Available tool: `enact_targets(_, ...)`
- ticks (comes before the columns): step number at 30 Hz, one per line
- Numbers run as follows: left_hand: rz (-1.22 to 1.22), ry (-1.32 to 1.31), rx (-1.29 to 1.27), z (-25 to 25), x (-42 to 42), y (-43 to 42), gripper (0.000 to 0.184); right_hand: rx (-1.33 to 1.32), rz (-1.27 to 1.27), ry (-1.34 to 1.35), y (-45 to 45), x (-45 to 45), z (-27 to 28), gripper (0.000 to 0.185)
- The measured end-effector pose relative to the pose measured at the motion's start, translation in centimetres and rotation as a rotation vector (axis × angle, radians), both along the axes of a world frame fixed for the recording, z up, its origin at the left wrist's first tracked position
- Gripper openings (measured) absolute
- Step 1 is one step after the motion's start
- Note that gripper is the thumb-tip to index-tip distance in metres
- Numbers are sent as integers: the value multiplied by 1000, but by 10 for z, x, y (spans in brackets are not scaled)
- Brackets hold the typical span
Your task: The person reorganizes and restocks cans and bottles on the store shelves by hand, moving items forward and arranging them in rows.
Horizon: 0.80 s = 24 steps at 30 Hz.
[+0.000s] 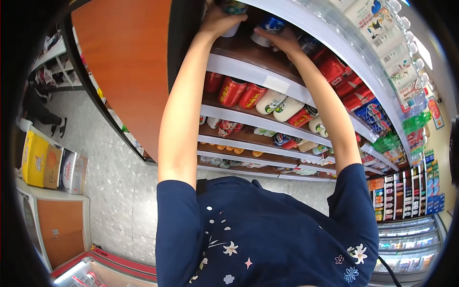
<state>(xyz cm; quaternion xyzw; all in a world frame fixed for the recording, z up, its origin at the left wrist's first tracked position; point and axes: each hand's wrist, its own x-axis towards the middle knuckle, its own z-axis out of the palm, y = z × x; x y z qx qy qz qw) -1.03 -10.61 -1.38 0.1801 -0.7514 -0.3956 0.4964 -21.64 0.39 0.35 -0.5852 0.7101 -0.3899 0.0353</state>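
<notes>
My left hand (pixel 217 21) is closed round a can with a white lower part (pixel 232 31), on the upper shelf (pixel 239 50) near the brown side panel. To its right, my right hand (pixel 282 39) is wrapped round a blue and white can (pixel 270 24) on the same shelf. Dark and red cans (pixel 330 64) stand to the right of my right hand. On the shelf below are red cans (pixel 233 92) and white bottles (pixel 288 109).
An orange-brown panel (pixel 124 62) borders the shelves on the left. Lower shelves hold more cans and packs. White jugs (pixel 375 26) line the top right. Boxes (pixel 40 158) stand at the left, with a person's legs (pixel 43 112) behind.
</notes>
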Motion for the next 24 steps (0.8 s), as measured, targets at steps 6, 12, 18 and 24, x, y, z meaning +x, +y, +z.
enact_targets(6,-241,125,290,-13,-6,-5,73,117,263,-256,-26,-26,2,55)
enact_targets(12,-234,119,176,-35,-17,-40,66,85,283,-245,-54,-18,18,54)
enact_targets(18,-153,45,227,-23,-2,-18,61,40,279,-219,-69,-10,20,53)
enact_targets(24,-162,75,197,-24,-3,-19,64,2,248,-140,-69,-4,16,52)
